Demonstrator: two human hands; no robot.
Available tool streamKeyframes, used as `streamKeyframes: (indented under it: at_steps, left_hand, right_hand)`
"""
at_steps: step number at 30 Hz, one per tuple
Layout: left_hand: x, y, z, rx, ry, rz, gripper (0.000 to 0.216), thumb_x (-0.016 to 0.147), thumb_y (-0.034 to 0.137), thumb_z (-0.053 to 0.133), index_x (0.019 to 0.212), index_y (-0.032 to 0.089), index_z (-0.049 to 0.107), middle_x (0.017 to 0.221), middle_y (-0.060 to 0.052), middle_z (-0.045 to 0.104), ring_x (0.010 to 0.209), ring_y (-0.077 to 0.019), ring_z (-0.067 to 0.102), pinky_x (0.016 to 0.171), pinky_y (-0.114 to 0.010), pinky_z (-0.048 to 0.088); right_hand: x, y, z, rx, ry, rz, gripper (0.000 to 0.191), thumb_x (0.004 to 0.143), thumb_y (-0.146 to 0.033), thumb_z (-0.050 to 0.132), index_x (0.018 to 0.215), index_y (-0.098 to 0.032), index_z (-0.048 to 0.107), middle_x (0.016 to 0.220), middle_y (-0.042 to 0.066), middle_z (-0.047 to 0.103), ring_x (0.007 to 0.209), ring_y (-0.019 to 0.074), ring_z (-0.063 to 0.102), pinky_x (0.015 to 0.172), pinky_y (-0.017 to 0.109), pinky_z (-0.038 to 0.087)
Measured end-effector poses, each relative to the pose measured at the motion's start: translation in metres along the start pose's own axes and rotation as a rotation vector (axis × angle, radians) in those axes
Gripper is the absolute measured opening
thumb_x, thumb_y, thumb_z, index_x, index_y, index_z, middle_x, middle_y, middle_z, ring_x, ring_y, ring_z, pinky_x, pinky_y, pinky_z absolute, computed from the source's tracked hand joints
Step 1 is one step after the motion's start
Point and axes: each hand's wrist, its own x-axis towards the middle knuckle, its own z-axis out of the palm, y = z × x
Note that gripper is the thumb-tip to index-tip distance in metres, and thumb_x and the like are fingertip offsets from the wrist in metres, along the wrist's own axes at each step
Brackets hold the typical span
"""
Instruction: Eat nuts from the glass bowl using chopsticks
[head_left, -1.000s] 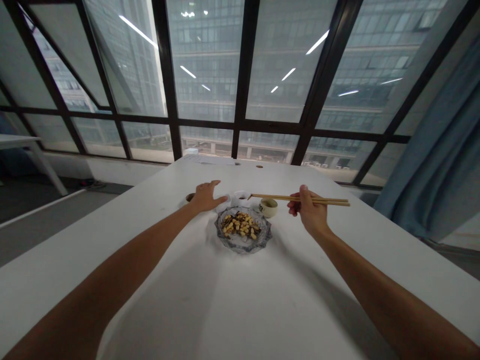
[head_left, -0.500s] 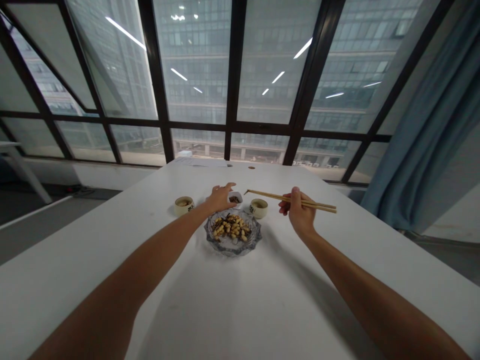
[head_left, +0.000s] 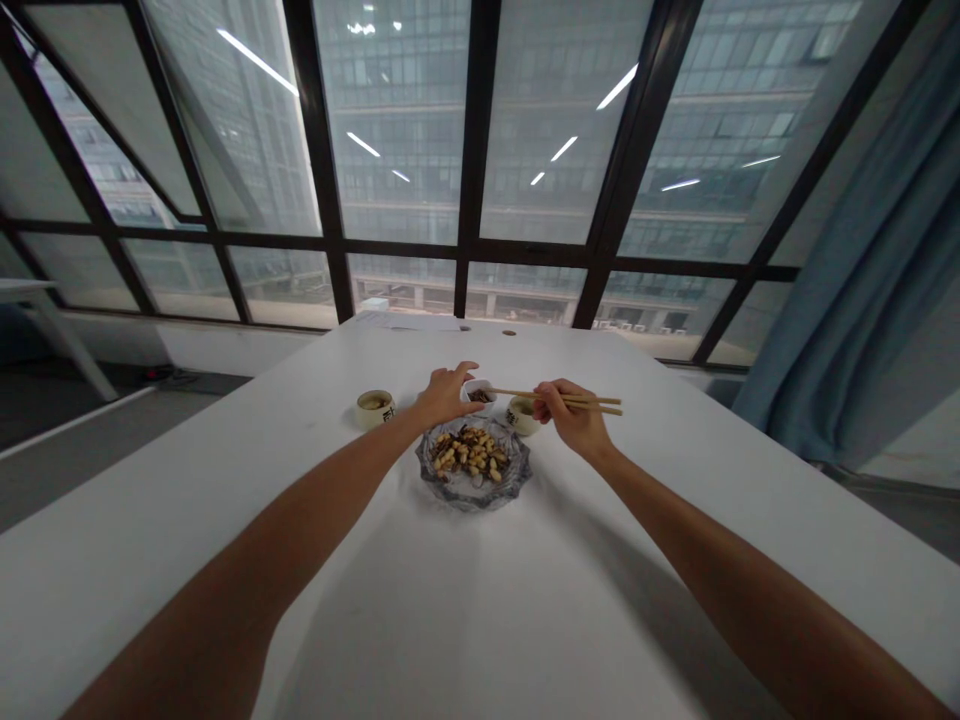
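A glass plate (head_left: pixel 514 478) of peanuts sits in the middle of the white table (head_left: pixel 480 600). Just behind it stands a small white bowl (head_left: pixel 478 394) with dark bits inside. My left hand (head_left: pixel 444 393) rests beside that bowl, fingers stretched toward its rim. My right hand (head_left: pixel 571 420) is closed on a pair of wooden chopsticks (head_left: pixel 592 401), their tips reaching left over the white bowl. A small beige cup (head_left: pixel 520 414) stands right under the chopsticks, next to my right hand.
Another beige cup (head_left: pixel 375 408) stands to the left of my left hand. Papers (head_left: pixel 409 321) lie at the table's far edge by the black-framed windows. A blue curtain (head_left: pixel 862 300) hangs at the right, and another white table (head_left: pixel 30 295) stands at far left.
My right hand has moved left with the chopsticks, bringing their tips over the white bowl. My left hand has stayed by the bowl since half a second ago.
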Motion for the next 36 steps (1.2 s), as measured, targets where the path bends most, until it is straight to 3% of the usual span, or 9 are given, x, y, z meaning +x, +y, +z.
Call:
streamKeyframes:
  at_steps: [5, 10, 14, 19, 24, 30, 36]
  left_hand:
    - [0.004, 0.005, 0.001, 0.045, -0.092, -0.115, 0.070, 0.080, 0.043, 0.075, 0.137, 0.019, 0.043, 0.130, -0.014, 0.069, 0.128, -0.0298, 0.060, 0.114, -0.047, 0.033]
    - [0.006, 0.009, 0.004, 0.101, -0.143, -0.196, 0.064, 0.086, 0.050, 0.066, 0.137, 0.019, 0.043, 0.130, -0.016, 0.068, 0.129, -0.0325, 0.059, 0.114, -0.052, 0.030]
    - [-0.004, 0.011, 0.001, 0.146, -0.092, -0.173, 0.062, 0.090, 0.054, 0.058, 0.138, 0.018, 0.045, 0.135, -0.017, 0.064, 0.131, -0.0333, 0.056, 0.117, -0.055, 0.026]
    - [-0.038, -0.002, -0.016, 0.175, 0.049, -0.063, 0.041, 0.095, 0.048, 0.053, 0.127, 0.022, 0.056, 0.134, -0.010, 0.065, 0.131, -0.0285, 0.055, 0.120, -0.054, 0.023]
    - [-0.077, -0.027, -0.035, 0.222, 0.177, -0.021, 0.033, 0.096, 0.043, 0.051, 0.119, 0.022, 0.062, 0.129, -0.009, 0.069, 0.125, -0.0271, 0.059, 0.116, -0.052, 0.031]
    - [-0.103, -0.049, -0.048, 0.303, 0.262, 0.088, 0.027, 0.097, 0.038, 0.050, 0.111, 0.022, 0.065, 0.127, -0.011, 0.069, 0.124, -0.0280, 0.060, 0.114, -0.052, 0.033]
    - [-0.105, -0.060, -0.053, 0.303, 0.320, 0.064, 0.028, 0.098, 0.039, 0.048, 0.110, 0.020, 0.065, 0.127, -0.011, 0.069, 0.122, -0.0280, 0.060, 0.112, -0.051, 0.035]
  right_hand:
    - [-0.004, -0.039, -0.011, -0.064, 0.017, 0.039, 0.064, 0.079, -0.080, 0.059, 0.065, -0.017, 0.066, 0.048, 0.002, 0.062, 0.034, 0.0107, 0.052, 0.032, 0.021, 0.038]
    - [-0.013, -0.072, -0.020, -0.235, -0.314, 0.141, 0.069, 0.078, -0.082, 0.056, 0.057, -0.016, 0.064, 0.040, 0.002, 0.056, 0.028, 0.0085, 0.044, 0.029, 0.020, 0.032]
    - [-0.017, -0.065, -0.015, -0.245, -0.476, 0.112, 0.063, 0.083, -0.076, 0.057, 0.063, -0.017, 0.064, 0.046, 0.001, 0.060, 0.033, 0.0100, 0.051, 0.033, 0.020, 0.038]
    - [-0.019, -0.045, -0.004, -0.176, -0.364, 0.062, 0.060, 0.083, -0.076, 0.058, 0.069, -0.018, 0.064, 0.055, 0.003, 0.065, 0.041, 0.0120, 0.058, 0.035, 0.021, 0.042]
    - [-0.016, -0.054, -0.012, -0.236, -0.239, 0.026, 0.066, 0.084, -0.079, 0.052, 0.065, -0.017, 0.062, 0.052, 0.003, 0.062, 0.037, 0.0111, 0.055, 0.035, 0.021, 0.041]
    - [-0.014, -0.063, -0.021, -0.371, -0.406, 0.008, 0.066, 0.085, -0.080, 0.049, 0.068, -0.018, 0.064, 0.051, 0.003, 0.062, 0.038, 0.0125, 0.056, 0.035, 0.022, 0.041]
    - [-0.014, -0.059, -0.020, -0.408, -0.495, -0.034, 0.062, 0.089, -0.074, 0.048, 0.066, -0.019, 0.062, 0.053, 0.004, 0.065, 0.041, 0.0141, 0.060, 0.038, 0.023, 0.043]
